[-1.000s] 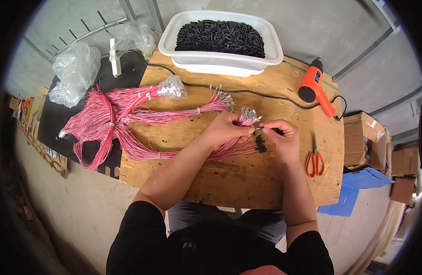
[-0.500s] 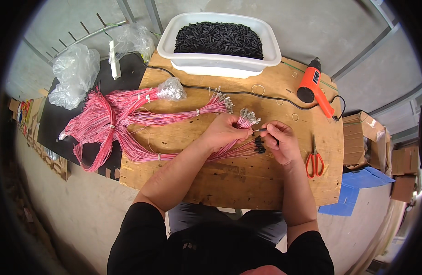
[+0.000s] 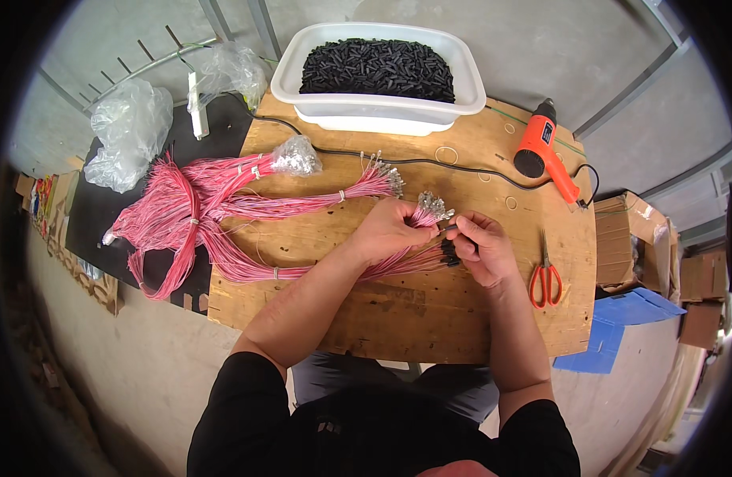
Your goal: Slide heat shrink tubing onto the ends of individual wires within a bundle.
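My left hand (image 3: pixel 391 230) is closed around a bundle of thin pink wires, whose silvery terminal ends (image 3: pixel 432 207) fan out past the fingers. Just to its right, my right hand (image 3: pixel 488 248) pinches a small black sleeve (image 3: pixel 450 228), which meets a wire end by my left fingertips. Below the hands, several wires end in black sleeves (image 3: pixel 449 254). The pink wire bundles (image 3: pixel 171 211) stretch left across the table, tied at intervals. A second bunch of bare terminals (image 3: pixel 386 176) lies behind my left hand.
A white tub (image 3: pixel 378 109) full of black sleeves stands at the table's back. On the right lie an orange heat gun (image 3: pixel 541 147), with a black cord (image 3: pixel 429 161) crossing the table, and orange-handled scissors (image 3: pixel 545 278). Plastic bags (image 3: pixel 131 131) sit at the far left.
My right hand has moved slightly left and up, bringing the black sleeve closer to my left fingertips. The left hand stays on the wires.
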`<state>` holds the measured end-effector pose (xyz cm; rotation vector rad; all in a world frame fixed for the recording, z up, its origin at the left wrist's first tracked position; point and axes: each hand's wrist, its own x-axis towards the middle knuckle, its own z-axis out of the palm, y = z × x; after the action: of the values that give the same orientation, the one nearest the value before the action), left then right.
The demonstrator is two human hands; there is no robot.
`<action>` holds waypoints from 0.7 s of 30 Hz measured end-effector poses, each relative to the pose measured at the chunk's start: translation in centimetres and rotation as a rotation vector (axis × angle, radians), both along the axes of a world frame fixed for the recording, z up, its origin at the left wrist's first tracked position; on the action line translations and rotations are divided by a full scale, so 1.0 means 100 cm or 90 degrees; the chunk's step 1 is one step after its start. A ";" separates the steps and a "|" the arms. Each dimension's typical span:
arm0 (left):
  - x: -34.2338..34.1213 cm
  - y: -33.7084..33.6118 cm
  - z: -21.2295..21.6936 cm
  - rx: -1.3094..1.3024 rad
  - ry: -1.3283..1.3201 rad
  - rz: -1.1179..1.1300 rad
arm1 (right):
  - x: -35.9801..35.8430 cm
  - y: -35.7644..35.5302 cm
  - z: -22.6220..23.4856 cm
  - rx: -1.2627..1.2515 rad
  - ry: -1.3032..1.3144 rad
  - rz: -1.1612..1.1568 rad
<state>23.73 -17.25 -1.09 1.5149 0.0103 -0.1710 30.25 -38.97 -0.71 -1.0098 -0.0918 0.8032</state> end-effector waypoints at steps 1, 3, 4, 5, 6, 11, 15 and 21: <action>0.000 0.000 0.000 0.000 0.000 0.000 | 0.000 0.000 0.000 -0.002 -0.003 0.004; 0.001 0.000 -0.001 -0.015 0.019 -0.010 | -0.001 0.000 0.001 -0.004 -0.007 0.006; 0.001 0.000 -0.001 -0.016 0.019 -0.011 | -0.002 0.000 0.003 -0.003 -0.008 0.003; 0.001 0.000 0.000 -0.023 0.017 -0.007 | -0.003 0.001 0.005 -0.001 -0.009 0.001; 0.000 0.000 0.001 -0.030 0.015 -0.004 | -0.003 0.001 0.005 0.000 -0.009 0.002; 0.001 -0.002 -0.002 -0.070 0.036 0.003 | -0.003 0.002 0.002 -0.009 -0.025 0.009; 0.001 -0.002 -0.001 -0.082 0.030 -0.005 | -0.005 0.003 0.003 -0.013 -0.028 0.008; 0.002 0.000 -0.007 -0.105 0.018 -0.027 | -0.004 0.002 0.008 0.004 0.002 0.001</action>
<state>23.96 -17.23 -1.78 1.3487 -0.0132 -0.2213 29.80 -38.81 0.13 -1.0034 -0.0926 0.8058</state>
